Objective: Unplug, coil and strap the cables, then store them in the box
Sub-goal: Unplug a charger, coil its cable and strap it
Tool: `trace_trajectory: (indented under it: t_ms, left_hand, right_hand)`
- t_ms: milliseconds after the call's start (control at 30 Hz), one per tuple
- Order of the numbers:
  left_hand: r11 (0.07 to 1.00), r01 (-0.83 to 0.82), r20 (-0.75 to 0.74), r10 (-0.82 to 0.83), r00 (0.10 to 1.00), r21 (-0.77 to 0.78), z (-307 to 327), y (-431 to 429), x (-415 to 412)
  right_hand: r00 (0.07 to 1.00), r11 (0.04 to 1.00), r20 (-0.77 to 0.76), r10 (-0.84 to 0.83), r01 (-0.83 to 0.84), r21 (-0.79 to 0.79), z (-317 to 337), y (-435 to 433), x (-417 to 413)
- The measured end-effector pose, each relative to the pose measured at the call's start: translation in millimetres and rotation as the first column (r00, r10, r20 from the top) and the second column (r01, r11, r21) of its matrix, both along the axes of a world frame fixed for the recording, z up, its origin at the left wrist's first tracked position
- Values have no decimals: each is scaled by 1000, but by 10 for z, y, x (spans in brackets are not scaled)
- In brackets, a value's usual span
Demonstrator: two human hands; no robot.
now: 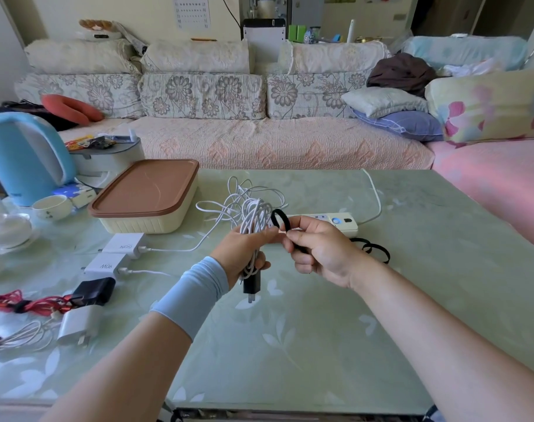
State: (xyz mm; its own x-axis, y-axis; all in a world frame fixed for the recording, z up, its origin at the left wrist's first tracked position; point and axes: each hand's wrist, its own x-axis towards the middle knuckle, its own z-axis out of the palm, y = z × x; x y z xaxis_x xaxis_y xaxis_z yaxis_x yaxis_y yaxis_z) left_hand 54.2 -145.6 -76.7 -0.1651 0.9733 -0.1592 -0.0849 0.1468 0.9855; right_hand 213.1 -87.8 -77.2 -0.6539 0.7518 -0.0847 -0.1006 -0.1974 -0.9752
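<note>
Currently, my count: left hand (244,249) grips white coil (253,217) above table (320,330), black plug (251,283) dangling; right hand (319,252) pinches black strap (279,219) at coil, not yet wrapped. Red bundle (31,304), white bundle (25,335) strapped, far left. Two white chargers (124,243), cables loose. Box (147,197) lidded; storing pending.

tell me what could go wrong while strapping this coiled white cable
The left hand grips the white coil only low down, so its upper loops might spring apart before the black strap, pinched in the right hand, goes round.
Loose white cables lie just behind the coil in this view; a strand might get caught in.
</note>
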Motion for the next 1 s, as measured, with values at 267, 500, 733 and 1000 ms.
trace_trajectory:
  t_ms: [267, 500, 733, 1000]
  left_hand:
    - [990, -83, -241, 55, 969, -109, -42, 40, -9]
    - [998, -29, -609, -6, 793, -48, -66, 113, 172]
    - [985, 167, -665, -156, 731, -48, 47, 13, 111]
    - [912, 409, -143, -401, 905, 27, 101, -91, 48]
  right_hand:
    - [967, 980, -219, -130, 159, 120, 196, -6, 34]
    - [981, 941, 192, -13, -53, 334, 208, -208, -34]
    - [923, 965, 362, -132, 36, 259, 212, -230, -12]
    - [938, 960, 288, -192, 119, 254, 242, -194, -28]
